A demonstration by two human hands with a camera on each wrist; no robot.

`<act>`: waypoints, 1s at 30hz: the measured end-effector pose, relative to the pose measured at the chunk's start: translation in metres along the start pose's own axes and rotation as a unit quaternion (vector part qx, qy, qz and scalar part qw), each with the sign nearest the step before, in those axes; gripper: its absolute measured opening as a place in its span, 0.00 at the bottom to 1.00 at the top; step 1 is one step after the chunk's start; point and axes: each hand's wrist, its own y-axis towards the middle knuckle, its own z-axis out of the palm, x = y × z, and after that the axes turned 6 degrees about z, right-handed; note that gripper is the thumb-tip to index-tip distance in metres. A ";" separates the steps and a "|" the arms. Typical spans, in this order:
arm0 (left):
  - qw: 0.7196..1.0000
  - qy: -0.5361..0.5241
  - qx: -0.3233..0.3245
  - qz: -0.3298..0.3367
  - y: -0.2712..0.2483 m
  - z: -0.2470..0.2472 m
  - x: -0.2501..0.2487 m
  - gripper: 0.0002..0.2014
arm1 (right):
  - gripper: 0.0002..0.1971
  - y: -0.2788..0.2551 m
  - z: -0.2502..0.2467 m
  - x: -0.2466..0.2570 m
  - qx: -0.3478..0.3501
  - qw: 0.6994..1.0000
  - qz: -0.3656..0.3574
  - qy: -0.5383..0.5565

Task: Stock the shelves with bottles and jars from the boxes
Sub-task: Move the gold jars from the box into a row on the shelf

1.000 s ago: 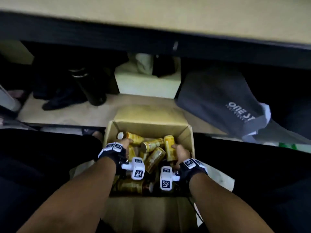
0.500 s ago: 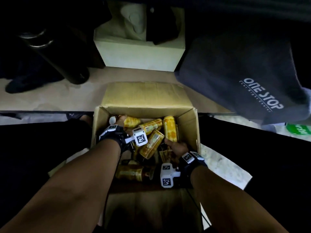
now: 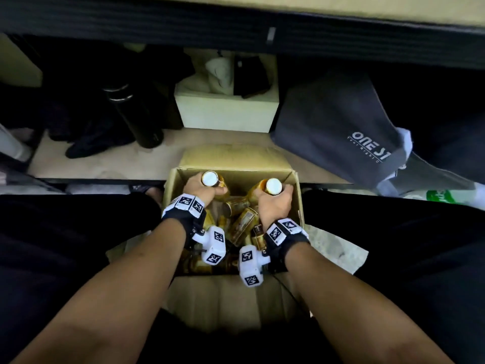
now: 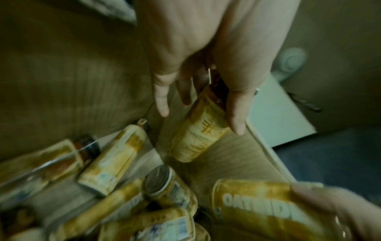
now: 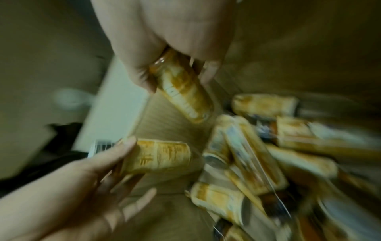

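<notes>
An open cardboard box (image 3: 296,195) sits on the floor between my knees, holding several yellow-labelled bottles (image 3: 242,222) that lie jumbled. My left hand (image 3: 200,189) grips one bottle (image 3: 211,179) near its white cap, upright over the box's far left corner. My right hand (image 3: 275,203) grips another bottle (image 3: 270,186) with a white cap at the far right. In the left wrist view the held bottle (image 4: 198,128) hangs between my fingers (image 4: 237,120). The right wrist view shows my right-hand bottle (image 5: 181,91) above the pile, with the left-hand bottle (image 5: 158,154) beside it.
A low wooden shelf (image 3: 105,164) runs just beyond the box. On it stand a black flask (image 3: 136,116), a pale box (image 3: 225,111) and a grey "ONE ST" bag (image 3: 341,132). A dark shelf edge (image 3: 236,35) hangs overhead. My dark-clothed legs flank the box.
Both hands, which were reaching among the lying bottles, have each closed on a bottle and lifted it upright toward the box's far side. The head view has tilted back up.
</notes>
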 end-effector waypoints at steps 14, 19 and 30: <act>0.912 -0.124 0.007 0.390 -0.108 -0.063 -0.172 0.17 | 0.22 -0.090 -0.056 0.150 0.138 0.897 -0.406 0.107; 0.869 -0.136 -0.049 0.473 -0.142 -0.093 -0.246 0.17 | 0.14 -0.137 -0.092 0.231 0.187 0.831 -0.500 0.159; 0.843 -0.123 -0.183 0.491 -0.157 -0.119 -0.322 0.18 | 0.12 -0.148 -0.097 0.318 0.226 0.796 -0.535 0.172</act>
